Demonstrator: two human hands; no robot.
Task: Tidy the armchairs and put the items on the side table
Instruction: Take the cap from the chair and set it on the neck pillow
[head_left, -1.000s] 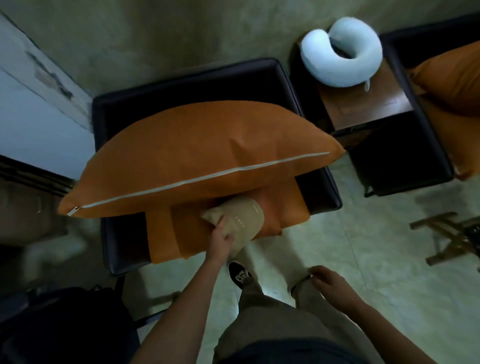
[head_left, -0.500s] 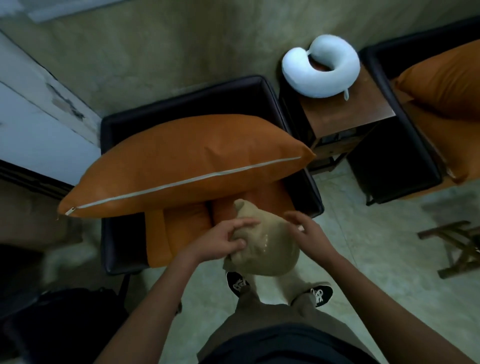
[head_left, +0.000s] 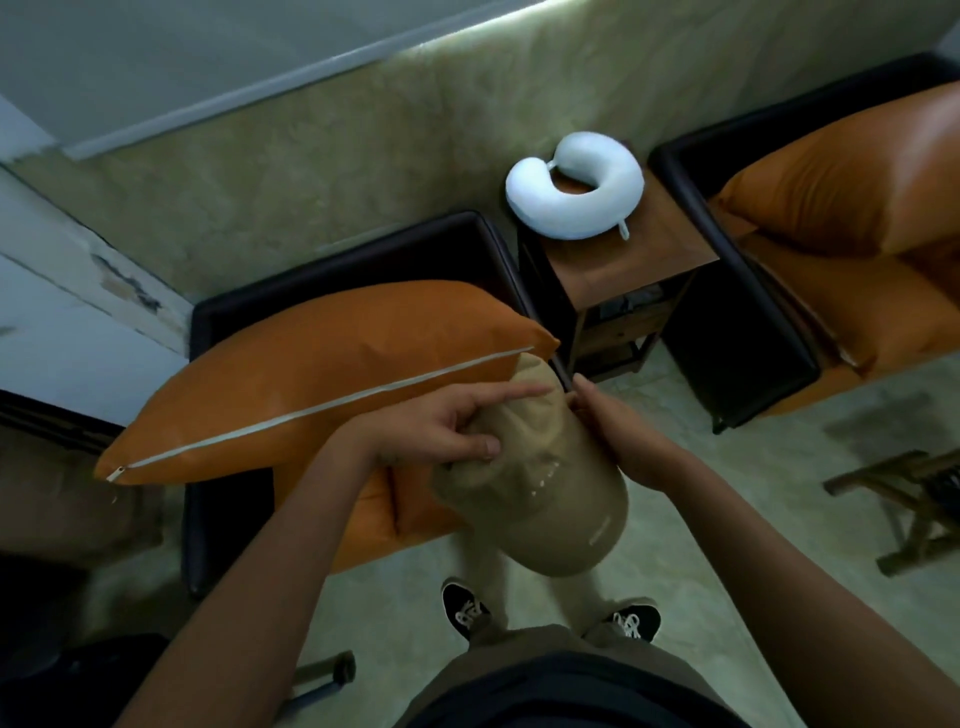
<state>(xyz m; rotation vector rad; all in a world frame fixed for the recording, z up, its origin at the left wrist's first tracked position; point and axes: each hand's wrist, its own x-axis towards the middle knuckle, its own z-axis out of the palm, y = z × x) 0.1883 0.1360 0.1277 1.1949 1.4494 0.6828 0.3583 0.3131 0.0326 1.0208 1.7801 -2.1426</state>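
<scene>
A tan cap (head_left: 550, 499) is held in the air by both hands, in front of the left armchair (head_left: 363, 254) and over its front edge. The cap's crown is gripped by the left hand (head_left: 431, 431), with the thumb pressed into the fabric and the index finger laid straight along the top. The cap's far right side is pinched by the right hand (head_left: 618, 431); its fingertips are partly hidden behind the fabric. The cap's upper end is seen just beside the right corner of the left cushion (head_left: 311, 374); whether they touch cannot be told.

The left cushion is laid across the armchair's arms, and its zipped edge overhangs the left arm. Below it the orange seat pad (head_left: 410, 509) is seen, jutting past the front of the frame.

Between the 2 armchairs a side table (head_left: 639, 260) is set against the wall (head_left: 311, 171). A white neck pillow (head_left: 576, 192) is placed on the table's back half and overhangs the left edge; the front half of the top is shown as bare wood. The table is flanked closely by the armchair arms on both sides.

The right armchair (head_left: 737, 332) is filled by a right cushion (head_left: 831, 182).

Open floor (head_left: 727, 519) is seen in front of the table and right armchair, bounded on the right by a wooden stand (head_left: 904, 499). 2 shoes (head_left: 467, 613) are planted just off the seat pad's front edge.
</scene>
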